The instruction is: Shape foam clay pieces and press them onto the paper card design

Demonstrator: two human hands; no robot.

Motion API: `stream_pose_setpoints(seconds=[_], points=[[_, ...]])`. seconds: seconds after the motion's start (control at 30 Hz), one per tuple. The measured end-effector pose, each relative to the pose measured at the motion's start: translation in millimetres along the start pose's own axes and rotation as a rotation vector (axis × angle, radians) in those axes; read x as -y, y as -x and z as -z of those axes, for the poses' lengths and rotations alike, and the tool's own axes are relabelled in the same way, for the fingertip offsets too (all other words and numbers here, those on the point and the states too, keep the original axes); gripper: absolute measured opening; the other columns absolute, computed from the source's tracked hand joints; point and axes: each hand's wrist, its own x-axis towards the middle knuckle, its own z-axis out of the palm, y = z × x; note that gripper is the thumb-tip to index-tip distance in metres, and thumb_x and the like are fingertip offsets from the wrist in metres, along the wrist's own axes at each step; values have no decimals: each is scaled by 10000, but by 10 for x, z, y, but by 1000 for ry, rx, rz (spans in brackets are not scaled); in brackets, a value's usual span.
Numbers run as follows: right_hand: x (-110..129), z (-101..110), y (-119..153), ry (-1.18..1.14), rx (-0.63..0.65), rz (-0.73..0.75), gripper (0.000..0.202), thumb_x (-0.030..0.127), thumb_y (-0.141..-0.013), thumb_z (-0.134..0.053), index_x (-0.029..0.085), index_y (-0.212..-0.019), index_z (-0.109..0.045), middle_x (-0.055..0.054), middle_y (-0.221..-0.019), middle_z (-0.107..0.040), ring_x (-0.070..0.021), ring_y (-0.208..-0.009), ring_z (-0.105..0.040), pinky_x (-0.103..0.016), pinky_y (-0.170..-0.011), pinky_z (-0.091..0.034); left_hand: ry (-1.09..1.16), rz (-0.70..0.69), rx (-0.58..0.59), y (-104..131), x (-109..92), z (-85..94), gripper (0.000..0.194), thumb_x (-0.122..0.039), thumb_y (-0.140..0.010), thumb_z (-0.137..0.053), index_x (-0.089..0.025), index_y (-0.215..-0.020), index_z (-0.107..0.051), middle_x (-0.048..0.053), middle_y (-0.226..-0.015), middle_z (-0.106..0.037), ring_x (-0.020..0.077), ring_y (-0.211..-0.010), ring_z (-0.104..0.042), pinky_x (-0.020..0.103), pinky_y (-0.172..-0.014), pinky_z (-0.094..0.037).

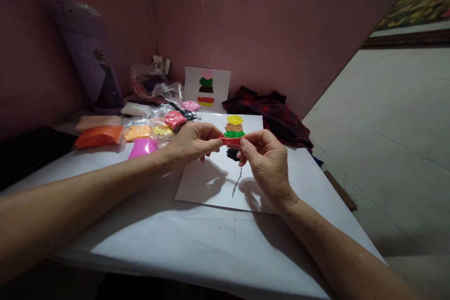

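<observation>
A white-covered surface (197, 234) stands in the corner of a room with dull pink walls (281, 18); pale floor (393, 117) runs off to the right, and a patterned cloth shows at the top right corner.

Two hands work over it. The left hand (191, 140) and the right hand (265, 159) each pinch one end of a short red clay strip (230, 141), thumb and forefinger pressed together on it — so both grips are closed on the same piece, held level in the air just above a white sheet (207, 183).

There are two sheets with clay pictures. The one under the hands carries stacked bands of yellow, tan, green and black clay (234, 127), with a thin dark line drawn below them; the strip and fingers hide part of the lower bands. The second sheet (207, 85) leans upright against the wall, with pink, green, dark, red and yellow bands.

To the left lies a cluster of clay packets — roughly eight can be made out: a large orange one (99, 136), a peach one (98, 122), a yellow-orange one, a magenta one (142, 147), a red-pink one (175, 118), a white one (135, 109), a pink one and a pale yellow one. Behind them sit crumpled clear bags (154, 85) and a purple printed pouch (93, 61). A dark red plaid cloth (270, 115) lies bunched by the wall to the right
</observation>
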Motion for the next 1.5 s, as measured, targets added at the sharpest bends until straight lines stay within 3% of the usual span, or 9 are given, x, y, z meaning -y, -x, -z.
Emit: stream_pose_setpoints(seconds=[0.13, 0.3, 0.4, 0.67, 0.87, 1.03, 1.1, 1.27, 1.5], points=[[-30, 1, 23, 99, 13, 69, 98, 282, -813, -628, 196, -810, -582, 15, -699, -598, -113, -597, -582, -220, -462, -454, -36, 6, 67, 8, -4, -1, 263, -278, -752, -616, -81, -923, -658, -3, -641, -555, 86, -543, -485, 181, -432, -423], [-40, 16, 51, 264, 51, 90, 102, 312, -835, -608, 212, -827, -597, -22, -820, -626, -135, -681, -585, -232, -498, -443, -193, -175, 130, 25, -8, -19, 192, -271, -758, -584, -98, -729, -662, -17, -567, -531, 77, -543, -471, 164, -473, -378], [-41, 22, 39, 276, 80, 75, 105, 308, -835, -605, 210, -800, -591, -22, -797, -625, -142, -686, -588, -238, -508, -445, -200, -238, 154, 35, -11, -26, 192, -264, -764, -572, -106, -730, -675, -14, -573, -552, 72, -542, -470, 156, -472, -366], [-42, 18, 35, 252, 21, 98, 106, 299, -834, -604, 204, -794, -580, -6, -754, -618, -136, -657, -581, -265, -550, -467, -5, 19, 100, 26, -5, -9, 320, -308, -755, -630, -102, -989, -700, 8, -652, -589, 95, -563, -515, 180, -443, -440], [-18, 2, 58, 268, 53, 139, 83, 279, -841, -598, 206, -801, -594, -16, -784, -618, -142, -693, -579, -304, -653, -500, 6, 15, 106, 21, 15, -8, 340, -315, -754, -633, -91, -1003, -691, 10, -652, -579, 95, -564, -505, 184, -444, -443], [-23, -2, 60, 297, 64, 153, 55, 246, -825, -614, 202, -791, -613, -16, -753, -609, -145, -669, -567, -305, -635, -493, -69, -125, 210, 33, 5, -23, 183, -231, -741, -609, -99, -819, -709, -11, -585, -558, 63, -503, -454, 156, -437, -400], [-29, 0, 59, 281, 68, 139, 54, 246, -825, -610, 203, -792, -610, -14, -744, -607, -143, -656, -564, -301, -622, -490, -46, -111, 224, 38, -1, -24, 163, -227, -739, -615, -103, -790, -708, -9, -588, -567, 65, -510, -465, 156, -440, -401], [-28, 4, 62, 278, 67, 161, 61, 260, -838, -599, 208, -808, -611, -17, -765, -614, -150, -688, -580, -297, -631, -489, 163, 54, 152, 24, 20, -9, 357, -296, -719, -680, -87, -1009, -688, 41, -697, -638, 96, -561, -519, 195, -445, -438], [-9, -2, 67, 326, 68, 170, 69, 258, -835, -606, 203, -795, -619, -25, -768, -630, -151, -687, -585, -310, -643, -497, 207, 75, 137, -1, 66, 0, 482, -295, -698, -716, -61, -1111, -636, 45, -705, -647, 92, -552, -517, 206, -447, -438]])
